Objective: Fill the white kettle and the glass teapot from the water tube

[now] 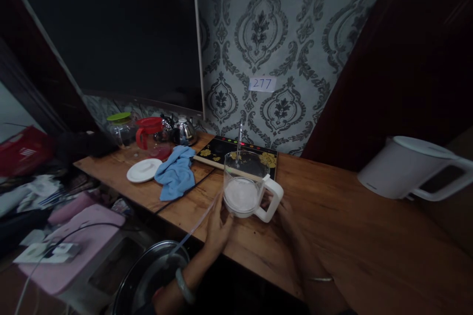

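Observation:
A clear glass jug (242, 197) with a white handle (273, 199) is upright between my two hands, at the front edge of an electric tea hob. Its bottom looks white; whether it holds liquid I cannot tell. My left hand (219, 226) curls around the jug's lower left side. Behind the handle, my right hand (283, 209) grips the jug's right side, with its fingers partly hidden. The black hob (216, 150) with yellow flowers has lit buttons and a thin metal spout (240, 133) rising behind the jug.
Left on the wooden table (332, 226) lie a blue cloth (176, 172) and a white lid (144, 170), near a red-lidded pitcher (150, 135), a green-lidded jar (120, 128) and a metal kettle (184, 130). A white kettle (406, 167) stands right. A clear tube (192, 230) runs into a basin (127, 280).

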Available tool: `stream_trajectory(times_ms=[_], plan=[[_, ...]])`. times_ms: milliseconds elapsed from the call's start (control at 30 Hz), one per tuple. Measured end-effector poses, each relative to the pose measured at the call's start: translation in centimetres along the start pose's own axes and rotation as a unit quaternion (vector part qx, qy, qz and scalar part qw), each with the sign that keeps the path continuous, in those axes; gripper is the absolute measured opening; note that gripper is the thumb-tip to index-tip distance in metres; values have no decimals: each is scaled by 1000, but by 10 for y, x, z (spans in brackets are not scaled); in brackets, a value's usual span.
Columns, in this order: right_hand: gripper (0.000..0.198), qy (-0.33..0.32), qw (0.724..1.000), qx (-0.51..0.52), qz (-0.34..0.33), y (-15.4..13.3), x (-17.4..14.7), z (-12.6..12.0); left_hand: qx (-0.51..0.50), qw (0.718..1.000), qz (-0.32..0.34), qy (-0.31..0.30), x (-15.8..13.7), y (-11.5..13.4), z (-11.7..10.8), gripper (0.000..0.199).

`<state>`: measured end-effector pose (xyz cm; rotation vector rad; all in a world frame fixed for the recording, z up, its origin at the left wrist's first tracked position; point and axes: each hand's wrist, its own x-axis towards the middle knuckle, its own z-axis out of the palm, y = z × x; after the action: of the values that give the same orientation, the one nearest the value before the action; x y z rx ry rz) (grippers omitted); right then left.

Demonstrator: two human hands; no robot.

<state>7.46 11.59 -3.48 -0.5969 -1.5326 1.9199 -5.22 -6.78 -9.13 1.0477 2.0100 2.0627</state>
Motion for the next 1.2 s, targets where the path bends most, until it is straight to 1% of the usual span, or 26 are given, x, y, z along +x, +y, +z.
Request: stream_trajectory(times_ms=[133,233,367,467,667,800,967,1200], plan=[[40,-2,1000,-22,-5,4,2,-4,4,1000,1,3,-1,-1,0,71],[40,-7,1000,-23,7,4,1,-4,9,1000,0,4,-2,-3,0,72],[39,-3,1000,-18,19,-1,-2,-1,5,1000,1,10,-2,-3,1,72],[39,3,999,-14,32,-5,-4,2,0,1000,-10,4,-2,-2,1,72],[38,7,999,46,2,-5,-5,5,-4,1000,-15,0,-2,0,0,72],[37,4,1000,17,10,-5,-4,4,-4,1000,-14,0,-2,1,0,72],[38,-6,1000,-14,4,-7,-3,3,5,1000,-16,2,-2,1,0,73],[36,-3,1000,-5,2,-8,-3,4,11,1000,-7,11,-1,1,1,73]])
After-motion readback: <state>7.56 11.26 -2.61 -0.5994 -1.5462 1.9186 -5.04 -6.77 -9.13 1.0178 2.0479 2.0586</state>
